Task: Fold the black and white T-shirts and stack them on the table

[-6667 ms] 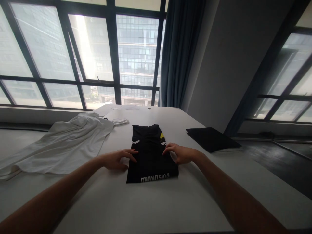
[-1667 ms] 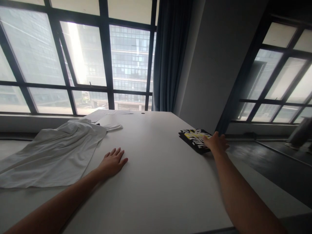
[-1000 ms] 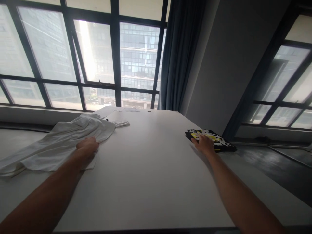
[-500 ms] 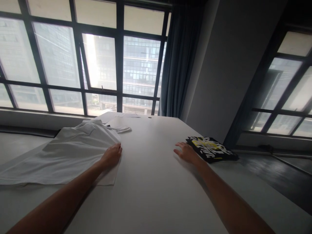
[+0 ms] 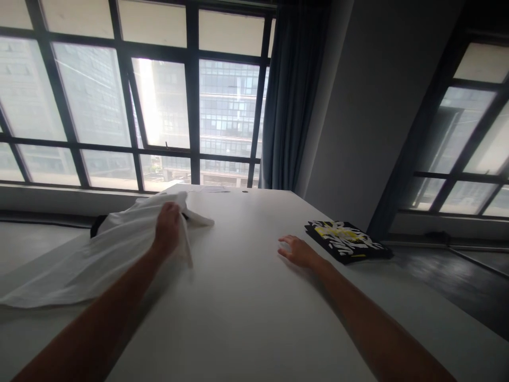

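I see the table [image 5: 242, 318] carrying everything, with the white cloth [image 5: 115, 254] spread along its left side, partly draped over something dark [image 5: 96, 226]. The folded black garment [image 5: 345, 242] lies flat at the right edge, probably put there to stay out of the hands' way. My left hand [image 5: 168, 225] has its grip closed on the white cloth, holding a flap up, seemingly to free it from the surface. My right hand [image 5: 296, 251] holds nothing, fingers loosely parted just beside the black garment.
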Demonstrator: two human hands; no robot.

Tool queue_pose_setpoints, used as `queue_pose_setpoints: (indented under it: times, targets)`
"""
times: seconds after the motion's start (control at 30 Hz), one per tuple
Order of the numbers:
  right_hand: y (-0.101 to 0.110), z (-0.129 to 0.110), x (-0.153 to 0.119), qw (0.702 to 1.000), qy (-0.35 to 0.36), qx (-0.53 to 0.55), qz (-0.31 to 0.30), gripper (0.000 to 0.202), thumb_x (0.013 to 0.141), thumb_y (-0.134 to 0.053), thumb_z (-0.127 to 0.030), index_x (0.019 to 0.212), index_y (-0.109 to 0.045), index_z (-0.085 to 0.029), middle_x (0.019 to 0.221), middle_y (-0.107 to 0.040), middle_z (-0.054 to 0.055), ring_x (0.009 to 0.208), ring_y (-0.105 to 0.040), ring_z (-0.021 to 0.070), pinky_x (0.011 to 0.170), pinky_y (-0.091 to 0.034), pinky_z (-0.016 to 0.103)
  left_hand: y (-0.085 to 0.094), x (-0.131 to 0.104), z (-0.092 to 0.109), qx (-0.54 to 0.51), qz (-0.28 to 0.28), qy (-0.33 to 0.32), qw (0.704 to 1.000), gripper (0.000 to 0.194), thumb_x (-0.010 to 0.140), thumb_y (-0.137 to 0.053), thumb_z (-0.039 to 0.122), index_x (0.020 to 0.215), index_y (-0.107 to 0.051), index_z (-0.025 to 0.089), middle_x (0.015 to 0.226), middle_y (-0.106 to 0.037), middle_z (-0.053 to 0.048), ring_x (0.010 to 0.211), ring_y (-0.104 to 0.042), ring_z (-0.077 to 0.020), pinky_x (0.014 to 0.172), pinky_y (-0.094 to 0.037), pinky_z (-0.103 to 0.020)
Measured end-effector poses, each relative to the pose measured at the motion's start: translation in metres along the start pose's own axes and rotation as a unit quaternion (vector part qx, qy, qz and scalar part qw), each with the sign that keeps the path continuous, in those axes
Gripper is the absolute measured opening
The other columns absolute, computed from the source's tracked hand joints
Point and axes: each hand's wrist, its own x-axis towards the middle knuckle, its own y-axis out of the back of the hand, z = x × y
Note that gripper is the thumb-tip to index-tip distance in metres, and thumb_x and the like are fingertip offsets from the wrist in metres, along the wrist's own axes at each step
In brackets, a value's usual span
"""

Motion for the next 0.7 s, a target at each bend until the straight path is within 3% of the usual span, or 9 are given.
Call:
queue_pose_setpoints:
  times: [0.03, 0.07, 0.13, 0.2, 0.27, 0.37, 0.53, 0.6, 0.7]
  targets:
    - [-0.002, -0.002, 0.001, 1.0, 0.005, 0.004, 0.001, 0.05, 0.089, -0.056, -0.038, 0.132, -0.059, -0.013, 0.136, -0.059, 0.015, 0.126, -0.054, 0.0271, 0.109, -0.038, 0.04, -0.011, -0.012, 0.007, -0.02, -0.047, 0.006, 0.999, 0.03, 0.092, -0.046, 0.046, 0.077, -0.054, 0.021, 0.072, -0.055, 0.0, 0.068, -0.053, -0.0163, 0.061, -0.046, -0.028]
    - [-0.004, -0.004, 0.001, 1.0, 0.013, 0.008, 0.002, 0.052, 0.089, -0.056, -0.038, 0.134, -0.057, -0.013, 0.137, -0.058, 0.015, 0.127, -0.053, 0.0274, 0.11, -0.038, 0.04, -0.022, -0.026, 0.013, -0.087, -0.192, 0.059, 0.976, 0.031, 0.089, -0.052, 0.05, 0.078, -0.054, 0.021, 0.069, -0.052, 0.002, 0.063, -0.05, -0.0145, 0.057, -0.044, -0.026]
    - [-0.008, -0.01, 0.001, 0.999, 0.031, 0.021, 0.003, 0.058, 0.088, -0.057, -0.038, 0.139, -0.052, -0.011, 0.141, -0.055, 0.017, 0.13, -0.05, 0.0281, 0.111, -0.037, 0.042, -0.043, -0.057, 0.024, -0.127, -0.319, 0.091, 0.935, 0.039, 0.078, -0.064, 0.058, 0.074, -0.055, 0.02, 0.06, -0.047, 0.005, 0.052, -0.044, -0.0111, 0.048, -0.037, -0.024]
    - [-0.013, -0.02, 0.0, 0.998, 0.056, 0.041, 0.004, 0.064, 0.086, -0.06, -0.037, 0.143, -0.047, -0.011, 0.145, -0.051, 0.017, 0.133, -0.048, 0.0285, 0.113, -0.036, 0.043, -0.053, -0.084, 0.035, -0.228, -0.486, 0.165, 0.828, 0.041, 0.075, -0.07, 0.057, 0.075, -0.055, 0.019, 0.062, -0.047, 0.006, 0.054, -0.042, -0.0092, 0.051, -0.035, -0.022]
    - [-0.018, -0.031, 0.0, 0.995, 0.079, 0.062, 0.005, 0.069, 0.084, -0.062, -0.034, 0.146, -0.044, -0.012, 0.148, -0.048, 0.016, 0.136, -0.045, 0.0283, 0.115, -0.035, 0.044, -0.054, -0.102, 0.047, -0.294, -0.557, 0.241, 0.738, 0.04, 0.07, -0.076, 0.052, 0.076, -0.054, 0.019, 0.062, -0.048, 0.006, 0.055, -0.041, -0.0089, 0.053, -0.035, -0.022]
    - [-0.025, -0.052, -0.001, 0.99, 0.105, 0.089, 0.009, 0.072, 0.082, -0.064, -0.029, 0.149, -0.041, -0.013, 0.15, -0.046, 0.016, 0.138, -0.044, 0.0277, 0.117, -0.033, 0.045, -0.046, -0.111, 0.065, -0.321, -0.633, 0.295, 0.64, 0.037, 0.064, -0.08, 0.047, 0.073, -0.057, 0.019, 0.06, -0.05, 0.005, 0.055, -0.044, -0.0102, 0.054, -0.036, -0.023]
    - [-0.028, -0.086, -0.009, 0.977, 0.184, 0.105, 0.002, 0.061, 0.086, -0.062, -0.028, 0.145, -0.047, -0.023, 0.154, -0.04, 0.012, 0.14, -0.039, 0.0287, 0.115, -0.034, 0.048, -0.047, -0.117, 0.08, -0.247, -0.853, 0.182, 0.421, 0.031, 0.063, -0.083, 0.042, 0.069, -0.065, 0.018, 0.059, -0.054, 0.004, 0.053, -0.047, -0.0122, 0.05, -0.037, -0.025]
    - [-0.03, -0.096, -0.012, 0.968, 0.23, 0.102, 0.001, 0.044, 0.088, -0.059, -0.024, 0.132, -0.061, -0.026, 0.154, -0.042, 0.01, 0.139, -0.041, 0.0294, 0.113, -0.036, 0.049, -0.051, -0.121, 0.078, -0.261, -0.856, 0.174, 0.411, 0.032, 0.065, -0.081, 0.045, 0.069, -0.065, 0.019, 0.06, -0.054, 0.004, 0.051, -0.047, -0.0123, 0.048, -0.038, -0.025]
    - [-0.034, -0.103, -0.012, 0.944, 0.303, 0.127, 0.007, 0.031, 0.088, -0.051, -0.014, 0.111, -0.07, -0.022, 0.142, -0.056, 0.008, 0.133, -0.049, 0.0246, 0.111, -0.038, 0.043, -0.053, -0.123, 0.072, -0.279, -0.823, 0.187, 0.458, 0.034, 0.068, -0.078, 0.049, 0.072, -0.065, 0.018, 0.061, -0.055, 0.003, 0.05, -0.048, -0.0117, 0.048, -0.038, -0.024]
